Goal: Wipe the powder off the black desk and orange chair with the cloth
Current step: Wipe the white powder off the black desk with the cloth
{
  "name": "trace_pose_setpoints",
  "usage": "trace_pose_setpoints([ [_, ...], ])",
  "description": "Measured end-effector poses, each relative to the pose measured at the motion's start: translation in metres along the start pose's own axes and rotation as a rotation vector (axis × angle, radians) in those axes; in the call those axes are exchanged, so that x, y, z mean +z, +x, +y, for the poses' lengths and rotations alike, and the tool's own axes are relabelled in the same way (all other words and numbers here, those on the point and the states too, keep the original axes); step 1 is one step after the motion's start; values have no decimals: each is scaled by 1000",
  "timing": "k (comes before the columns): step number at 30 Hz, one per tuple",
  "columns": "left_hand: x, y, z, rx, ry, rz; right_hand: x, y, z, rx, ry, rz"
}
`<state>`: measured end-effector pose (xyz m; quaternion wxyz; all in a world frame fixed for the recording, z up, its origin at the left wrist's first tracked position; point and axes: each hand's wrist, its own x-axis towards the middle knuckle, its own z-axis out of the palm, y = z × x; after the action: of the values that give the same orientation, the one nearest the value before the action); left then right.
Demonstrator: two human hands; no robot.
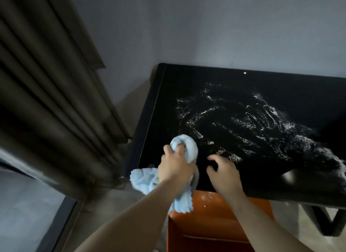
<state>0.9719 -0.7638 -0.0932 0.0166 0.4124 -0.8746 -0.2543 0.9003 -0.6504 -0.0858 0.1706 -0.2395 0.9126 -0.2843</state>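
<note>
The surface (187, 83) is glossy black, edged with a thin pale line along its left side; white powder (243, 124) lies across it in speckled swirls and smeared streaks, thickest toward the right, with finger-drawn loops showing black through the white; a single white dot (245, 73) sits near the far edge; the cloth (144, 178) is pale blue and fluffy; the chair (211, 223) is bright orange, flecked with a few white specks; the curtain (46, 83) is dark brown in vertical folds; the wall (206, 26) is plain grey.

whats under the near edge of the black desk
An orange chair, lightly powdered, tucked under the black desk. How far it reaches underneath is hidden by the desktop and arms.
</note>
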Motion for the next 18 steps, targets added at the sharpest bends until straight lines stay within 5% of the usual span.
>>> trace_pose_setpoints([
  [4, -38, 13, -52, -129, 57, 214, -11, 7, 13, -48, 28, 45],
  [7, -41, 17, -72, -252, 73, 208, -20, 7, 25, 10, -85, 60],
  [15, 10, 1, -1, 51, 16, 11, -24, 16, 27, 56, -193, 57],
  [18, -9, 9, -12, 103, 17, 101, -27, 21, 27, -4, -170, 65],
])
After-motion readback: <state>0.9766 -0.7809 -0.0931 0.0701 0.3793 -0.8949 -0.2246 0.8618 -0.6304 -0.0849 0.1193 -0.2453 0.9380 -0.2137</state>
